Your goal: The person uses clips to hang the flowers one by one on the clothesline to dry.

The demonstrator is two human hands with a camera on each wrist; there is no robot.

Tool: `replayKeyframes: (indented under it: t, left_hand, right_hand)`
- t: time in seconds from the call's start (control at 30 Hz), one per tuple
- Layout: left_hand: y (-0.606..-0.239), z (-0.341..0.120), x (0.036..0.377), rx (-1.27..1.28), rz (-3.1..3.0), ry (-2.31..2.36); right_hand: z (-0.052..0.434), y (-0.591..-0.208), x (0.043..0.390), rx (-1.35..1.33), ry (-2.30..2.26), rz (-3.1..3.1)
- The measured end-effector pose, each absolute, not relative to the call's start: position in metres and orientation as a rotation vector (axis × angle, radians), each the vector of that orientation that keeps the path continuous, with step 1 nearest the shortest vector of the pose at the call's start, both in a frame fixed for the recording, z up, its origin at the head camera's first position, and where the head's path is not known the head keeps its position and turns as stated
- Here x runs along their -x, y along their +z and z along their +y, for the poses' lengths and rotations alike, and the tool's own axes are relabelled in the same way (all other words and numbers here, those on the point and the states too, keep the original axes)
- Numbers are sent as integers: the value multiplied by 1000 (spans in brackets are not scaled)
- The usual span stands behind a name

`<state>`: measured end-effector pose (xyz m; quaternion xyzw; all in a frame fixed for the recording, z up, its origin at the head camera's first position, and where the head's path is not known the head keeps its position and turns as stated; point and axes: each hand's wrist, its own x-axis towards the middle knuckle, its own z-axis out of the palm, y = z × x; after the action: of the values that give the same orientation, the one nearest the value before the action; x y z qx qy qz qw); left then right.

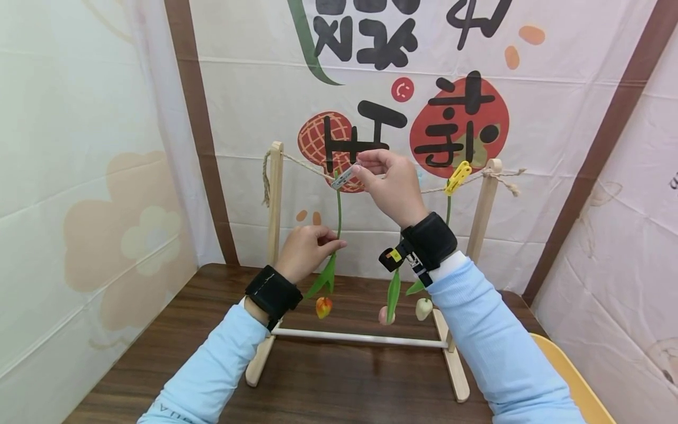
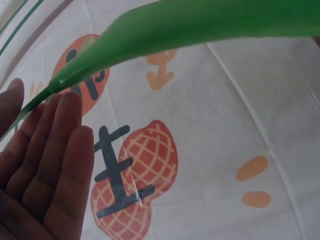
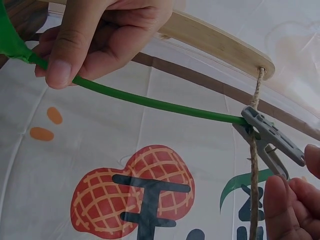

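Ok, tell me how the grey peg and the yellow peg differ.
The grey peg is pinched by the right hand; the yellow peg is untouched. The grey peg sits toward the left of the twine, the yellow peg near the right post. The stem under the grey peg is held by the left hand; the one under the yellow peg hangs free. Both sit on the same twine, each with a green stem.

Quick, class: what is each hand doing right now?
Left hand: pinches the green stem.
Right hand: pinches the grey clothespin on the twine.
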<state>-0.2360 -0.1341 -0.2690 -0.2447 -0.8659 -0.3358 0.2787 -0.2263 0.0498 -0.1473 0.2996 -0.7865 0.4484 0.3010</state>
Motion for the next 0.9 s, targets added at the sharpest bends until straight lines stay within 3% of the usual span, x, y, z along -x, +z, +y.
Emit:
replayKeyframes:
  t: [0.9]
  left_hand:
    - [-274,-145,226,631,-2322,-903]
  right_hand:
    - [70,-174,214,-812,1167,-2060]
